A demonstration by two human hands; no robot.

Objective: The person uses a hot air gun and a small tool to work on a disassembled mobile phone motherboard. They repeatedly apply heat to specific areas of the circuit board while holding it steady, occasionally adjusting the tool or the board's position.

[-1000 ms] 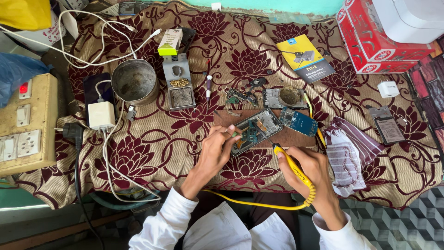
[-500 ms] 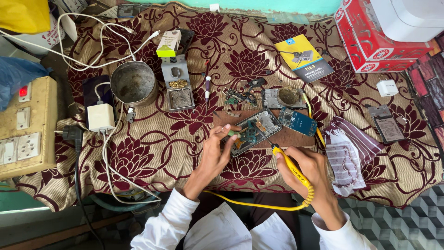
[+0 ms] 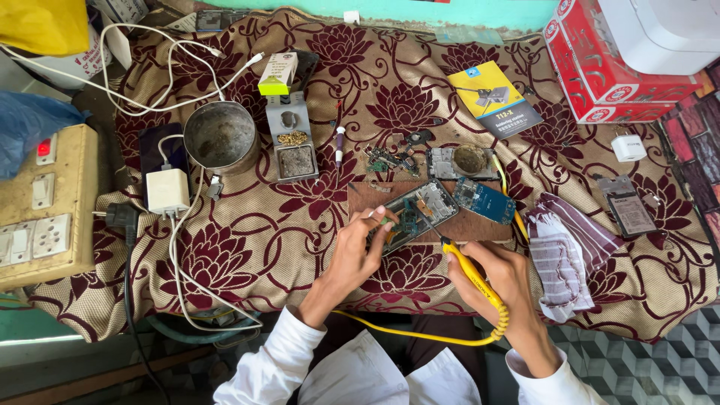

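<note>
An opened phone body [image 3: 417, 212] lies on a brown board [image 3: 480, 225] on the flowered cloth. My left hand [image 3: 355, 251] rests at the phone's left edge, fingertips pinching something small over its circuit board. My right hand [image 3: 504, 283] grips a yellow soldering iron [image 3: 471, 271]; its tip points up-left onto the phone's inside. A yellow coiled cord [image 3: 420, 335] runs from the iron toward my lap. A blue circuit board [image 3: 484, 200] sits just right of the phone.
A metal cup [image 3: 220, 136], solder tip-cleaner stand [image 3: 291, 140], white charger [image 3: 167, 190] and switchboard [image 3: 37, 199] lie to the left. A striped cloth [image 3: 559, 255], phone part [image 3: 628, 208], yellow booklet [image 3: 494, 97] and red boxes [image 3: 600, 71] lie to the right.
My left hand has shifted slightly over the phone's left edge. The iron's tip stays on the phone, and my right hand has barely moved.
</note>
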